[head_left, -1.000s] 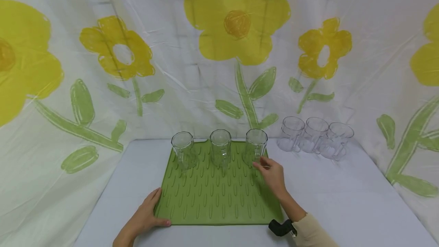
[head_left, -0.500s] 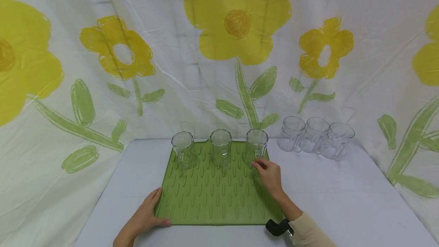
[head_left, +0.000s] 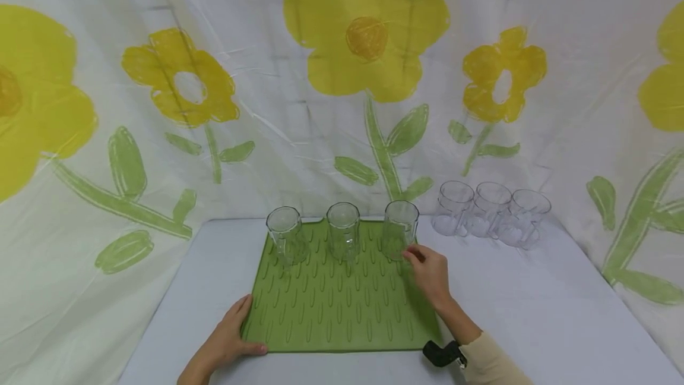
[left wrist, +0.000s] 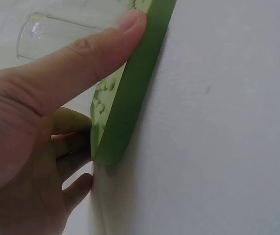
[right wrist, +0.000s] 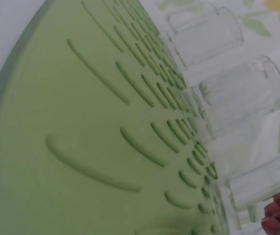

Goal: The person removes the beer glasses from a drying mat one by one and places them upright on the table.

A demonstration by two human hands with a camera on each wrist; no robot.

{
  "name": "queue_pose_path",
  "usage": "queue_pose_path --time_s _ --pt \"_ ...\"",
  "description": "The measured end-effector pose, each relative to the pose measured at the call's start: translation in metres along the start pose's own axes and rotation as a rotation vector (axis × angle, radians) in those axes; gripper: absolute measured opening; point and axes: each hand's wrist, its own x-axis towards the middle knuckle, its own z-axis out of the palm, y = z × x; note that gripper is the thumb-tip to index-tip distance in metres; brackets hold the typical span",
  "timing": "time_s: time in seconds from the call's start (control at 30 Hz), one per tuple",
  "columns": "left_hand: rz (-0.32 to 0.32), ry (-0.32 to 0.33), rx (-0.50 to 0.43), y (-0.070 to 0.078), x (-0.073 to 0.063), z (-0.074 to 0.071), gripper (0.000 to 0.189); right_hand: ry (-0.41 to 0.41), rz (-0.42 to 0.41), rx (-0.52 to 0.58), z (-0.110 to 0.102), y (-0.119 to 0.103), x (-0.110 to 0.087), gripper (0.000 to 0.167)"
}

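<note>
In the head view, three clear glass mugs stand in a row along the far edge of a green ridged mat [head_left: 342, 314]: a left mug [head_left: 285, 236], a middle mug [head_left: 344, 233] and a right mug [head_left: 399, 227]. My right hand [head_left: 430, 272] pinches the handle of the right mug, low on its near right side. The right wrist view shows only those fingertips [right wrist: 279, 210] beside the mug [right wrist: 257, 181]. At the mat's near left corner lies my left hand [head_left: 227, 334]. Its thumb [left wrist: 96, 58] extends over the front edge, while the fingers touch the left side.
Several more glass mugs would crowd the back right; three clear mugs [head_left: 483, 212] stand close together there on the white tablecloth [head_left: 534, 314]. Behind the table hangs a white curtain [head_left: 256, 135] with yellow flowers. A black device [head_left: 443, 353] sits at my right wrist.
My right hand first shifts slightly left, then back to the right. The right mug has moved a little right, and its handle now points more to the right. The left hand stays put.
</note>
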Motion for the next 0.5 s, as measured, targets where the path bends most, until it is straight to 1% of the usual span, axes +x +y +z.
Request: queue_pose_path --time_s 0.3,0.5 --pt "0.004 0.01 0.01 -0.001 0.0 0.001 0.125 0.063 -0.072 -0.045 -0.009 0.008 0.004 0.014" --pt "0.012 0.009 0.004 -0.001 -0.001 0.001 0.124 0.126 -0.108 -0.068 -0.014 0.013 0.006 0.016"
